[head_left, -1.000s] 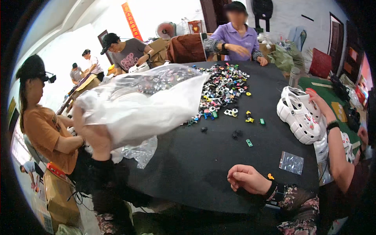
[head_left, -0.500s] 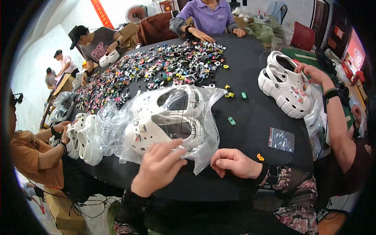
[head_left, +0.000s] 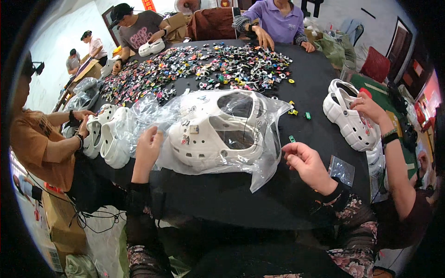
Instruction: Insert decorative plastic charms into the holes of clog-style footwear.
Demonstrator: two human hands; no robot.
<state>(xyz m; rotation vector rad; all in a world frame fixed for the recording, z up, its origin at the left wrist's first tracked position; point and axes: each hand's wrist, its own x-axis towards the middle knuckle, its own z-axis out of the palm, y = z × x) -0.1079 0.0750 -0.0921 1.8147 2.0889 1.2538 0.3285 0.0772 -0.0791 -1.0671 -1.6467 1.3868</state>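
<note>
Black cloth is covering the round table [head_left: 222, 199], and both of the person's hands are resting on it at the near edge. The left hand [head_left: 147, 147] is lying with its fingers bent and pressed together against the near-left edge of a clear plastic bag [head_left: 259, 157]; whether it is pinching the film cannot be told. The right hand [head_left: 305, 163] is sitting loosely curled, fingers half folded and holding nothing, just beside the bag's right corner. Between the two hands and slightly beyond them, the bag is lying flat with a pair of white clogs [head_left: 218, 132] inside it, the shoes lying side by side. Just past the right hand's fingertips a small green charm [head_left: 292, 138] is lying on the cloth, and to the outer side of that hand a small empty clear bag [head_left: 342, 170] is lying near its wrist. To the outer side of the left hand, another pair of white clogs [head_left: 109, 139] is standing under the hands of a person in an orange shirt [head_left: 34, 143]. Farther off to the right, another person's hand [head_left: 368, 107] is touching a white clog [head_left: 347, 118]. Well beyond both hands, a wide scatter of colourful shoe charms [head_left: 204, 72] is spreading over the far half of the table, with more seated people behind it, then cardboard boxes and pale walls.
</note>
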